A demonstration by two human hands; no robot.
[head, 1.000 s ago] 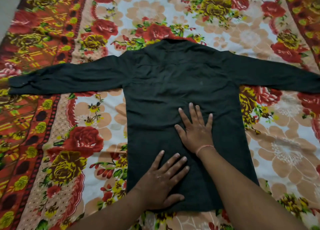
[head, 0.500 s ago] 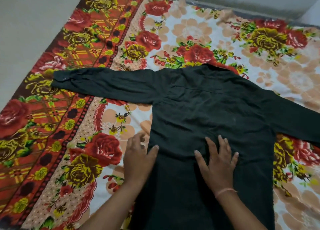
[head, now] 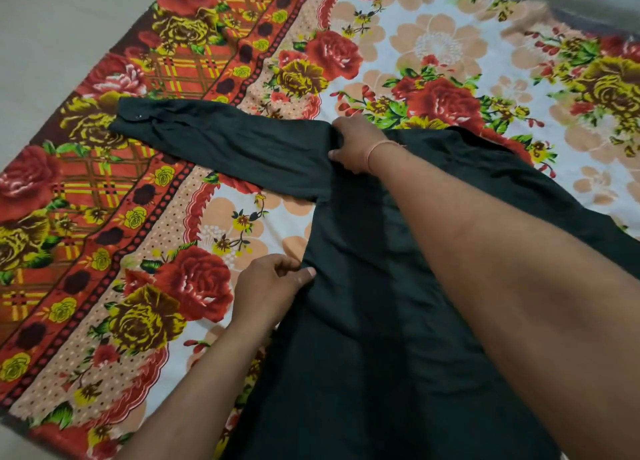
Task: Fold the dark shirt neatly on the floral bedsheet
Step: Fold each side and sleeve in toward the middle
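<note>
The dark shirt [head: 363,304] lies back-up and flat on the floral bedsheet [head: 242,61], its left sleeve [head: 221,141] stretched out toward the sheet's left border. My left hand [head: 273,286] pinches the shirt's left side edge at about waist height. My right hand [head: 356,144] grips the cloth at the left shoulder, where the sleeve joins the body. My right forearm crosses over the shirt and hides much of its right half; the right sleeve runs out of view at the right edge.
The bedsheet spreads over a pale floor [head: 41,27], which shows at the upper left. A grey strip of floor or wall [head: 588,6] borders the sheet at the top right.
Both hands have left the middle of the shirt's back. The left hand went to the left side edge and pinched it; the right hand reached up and took the left shoulder. The view swung left.
</note>
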